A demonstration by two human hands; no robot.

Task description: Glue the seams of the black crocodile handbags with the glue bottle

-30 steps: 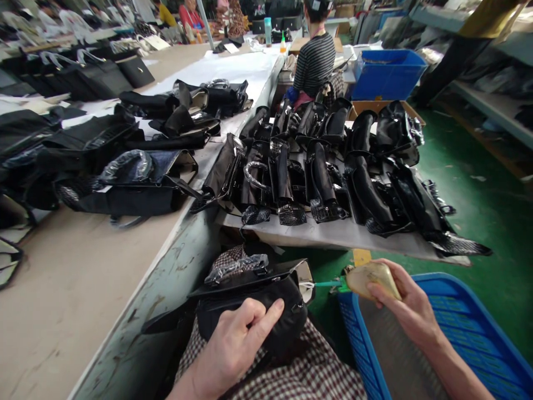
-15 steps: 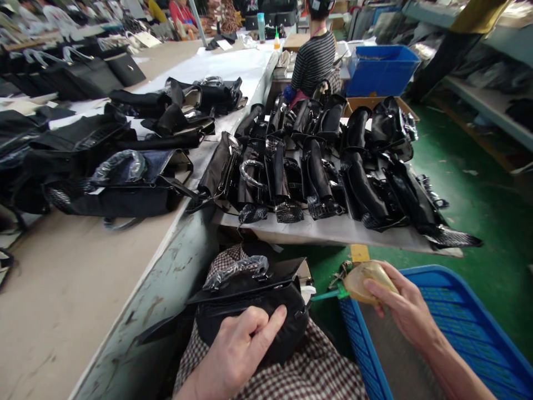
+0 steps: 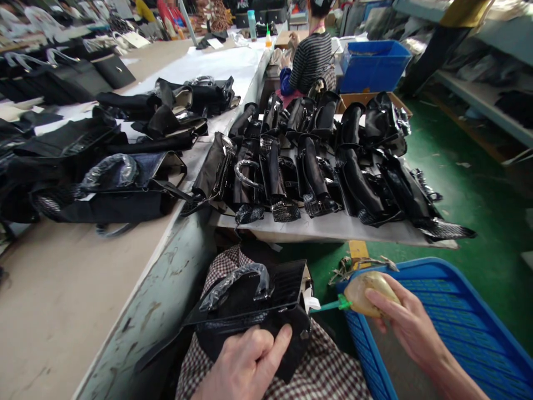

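A black handbag (image 3: 287, 280) with a plastic-wrapped handle rests on the lap, over a checked cloth (image 3: 333, 361). My left hand (image 3: 254, 355) grips its near side, the index finger lying along the black panel and the other fingers curled. In my right hand (image 3: 400, 311) is a yellowish squeeze bottle (image 3: 366, 291), held on its side. Its long green nozzle points left, with the tip at the bag's right end beside a small white tag (image 3: 311, 301). The bag hides the very end of the nozzle.
Rows of black handbags (image 3: 312, 172) lie on the white bench ahead. More bags (image 3: 120, 194) cover part of the long table at left. A blue plastic basket (image 3: 453, 272) stands at right. A person in a striped top (image 3: 312, 61) sits beyond, near a blue bin (image 3: 375, 66).
The handbag has tipped, showing more of its top and handle. The bottle has dropped slightly, its nozzle still at the bag's right end. The camera view has shifted a little.
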